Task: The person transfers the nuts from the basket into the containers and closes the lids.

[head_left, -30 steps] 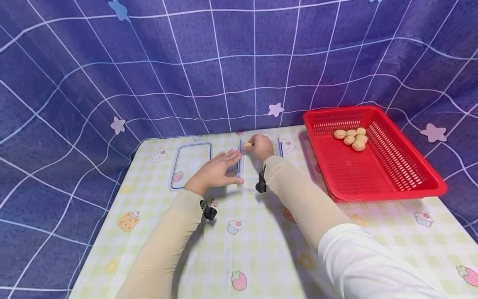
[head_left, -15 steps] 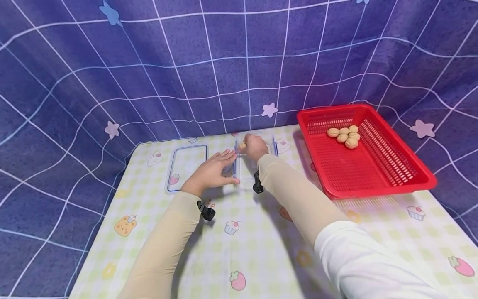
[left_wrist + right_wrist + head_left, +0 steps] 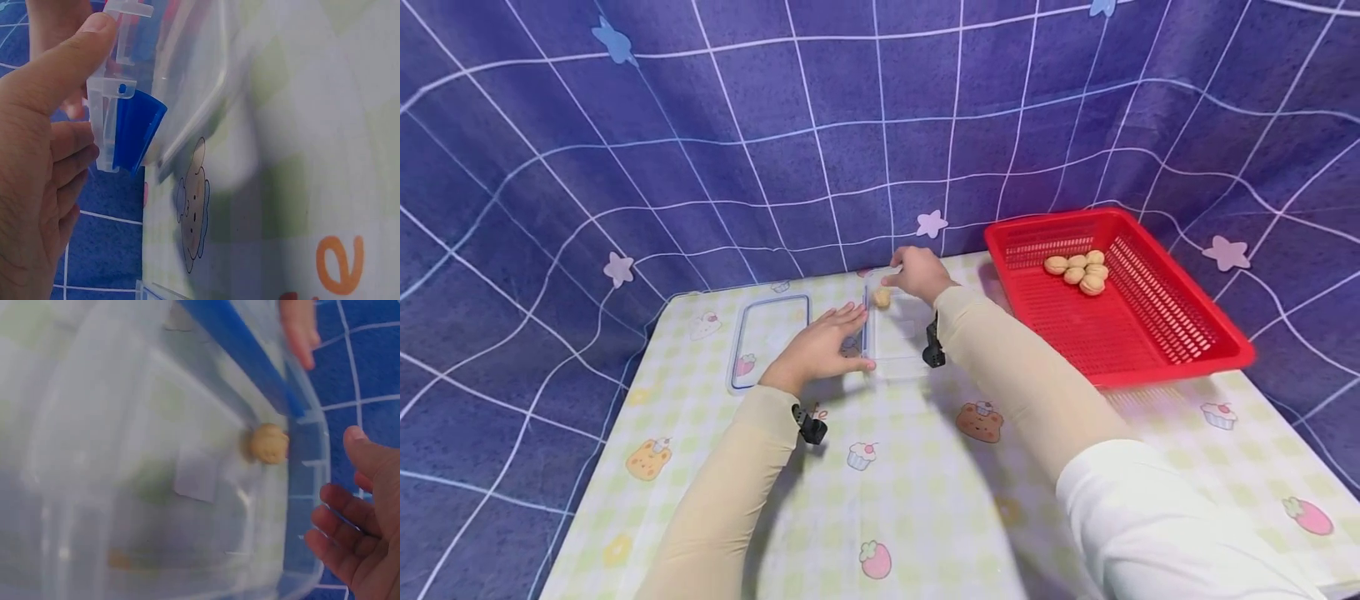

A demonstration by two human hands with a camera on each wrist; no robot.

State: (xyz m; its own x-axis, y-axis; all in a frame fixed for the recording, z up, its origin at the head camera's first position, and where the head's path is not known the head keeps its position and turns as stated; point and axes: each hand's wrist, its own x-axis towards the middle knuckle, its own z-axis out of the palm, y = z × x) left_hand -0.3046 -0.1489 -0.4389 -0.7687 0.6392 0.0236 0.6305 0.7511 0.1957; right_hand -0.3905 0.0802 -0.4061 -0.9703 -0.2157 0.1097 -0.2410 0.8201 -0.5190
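Observation:
A clear plastic box [image 3: 904,367] with blue side clips stands at the back of the table. One walnut [image 3: 882,297] lies in its far left corner, as the right wrist view also shows. My left hand [image 3: 822,352] rests against the box's left side, fingers spread and mostly straight, thumb at the near left corner. In the left wrist view the thumb and fingers touch the rim beside a blue clip [image 3: 136,130]. Over the box's far end is my right hand [image 3: 921,272]; the right wrist view shows its fingers [image 3: 340,519] loosely bent, holding nothing.
A blue-edged clear lid [image 3: 737,346] lies flat left of the box. To the right stands a red basket [image 3: 1172,374] with several walnuts [image 3: 1078,271] at its far end. A blue curtain [image 3: 820,150] hangs behind the patterned tablecloth [image 3: 820,517].
My right hand has let go of the walnut, which now lies in the box, and has lifted slightly away. The left hand stays at the box's side. The head view has shifted slightly.

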